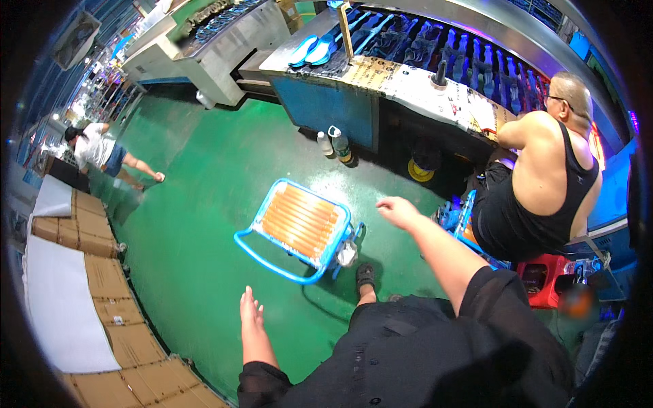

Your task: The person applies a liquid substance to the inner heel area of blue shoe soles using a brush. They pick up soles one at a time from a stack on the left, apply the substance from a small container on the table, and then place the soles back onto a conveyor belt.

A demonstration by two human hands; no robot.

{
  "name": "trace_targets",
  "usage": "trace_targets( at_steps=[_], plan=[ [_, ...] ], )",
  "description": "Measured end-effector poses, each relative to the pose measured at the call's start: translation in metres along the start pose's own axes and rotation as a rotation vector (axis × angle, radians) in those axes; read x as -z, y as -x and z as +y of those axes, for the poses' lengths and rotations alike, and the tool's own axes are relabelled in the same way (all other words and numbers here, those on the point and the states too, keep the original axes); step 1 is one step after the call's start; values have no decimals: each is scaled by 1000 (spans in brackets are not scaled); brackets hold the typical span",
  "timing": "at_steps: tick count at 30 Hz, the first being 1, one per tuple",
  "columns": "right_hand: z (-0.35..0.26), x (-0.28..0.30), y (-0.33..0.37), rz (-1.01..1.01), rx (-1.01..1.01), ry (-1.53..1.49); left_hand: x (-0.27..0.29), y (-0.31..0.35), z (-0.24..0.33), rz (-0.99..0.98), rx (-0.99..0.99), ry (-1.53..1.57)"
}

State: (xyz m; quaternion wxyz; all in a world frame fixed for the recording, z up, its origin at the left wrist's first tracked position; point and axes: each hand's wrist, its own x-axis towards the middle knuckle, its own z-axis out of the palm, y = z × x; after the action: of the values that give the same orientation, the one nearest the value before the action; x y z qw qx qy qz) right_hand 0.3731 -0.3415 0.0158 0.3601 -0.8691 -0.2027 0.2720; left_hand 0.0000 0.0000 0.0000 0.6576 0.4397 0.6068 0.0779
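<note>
In front of me stands a chair (299, 221) with a blue tube frame and an orange ribbed seat. A curved blue bar runs along its left and near side. My left hand (250, 319) hangs in the air to the near left of the chair, fingers stretched out, with nothing in it. To the right of the chair, my right hand (401, 212) is raised, its fingers loosely bent and apart from the seat. Nothing shows in its grip. A small pale bundle (347, 253) hangs at the chair's right side.
At right a co-worker (537, 177) sits at a long workbench (435, 88) with rows of dark shoe-shaped pieces behind it. Blue shoe-shaped pieces (316, 51) lie on its left end. Bottles (340, 144) stand on the green floor. Cardboard boxes (112, 299) line the left. Another person (102, 153) walks farther off.
</note>
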Motion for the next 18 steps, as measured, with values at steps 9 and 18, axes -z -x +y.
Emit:
trace_targets(
  at_steps=[9,18],
  plan=[
    [55,-105,-178,-179,-454,-678,-155,-145,2,333,-81,-94],
    [117,-191,-212,-294,-514,-1043,-145,-131,-2,468,50,-16]
  ],
)
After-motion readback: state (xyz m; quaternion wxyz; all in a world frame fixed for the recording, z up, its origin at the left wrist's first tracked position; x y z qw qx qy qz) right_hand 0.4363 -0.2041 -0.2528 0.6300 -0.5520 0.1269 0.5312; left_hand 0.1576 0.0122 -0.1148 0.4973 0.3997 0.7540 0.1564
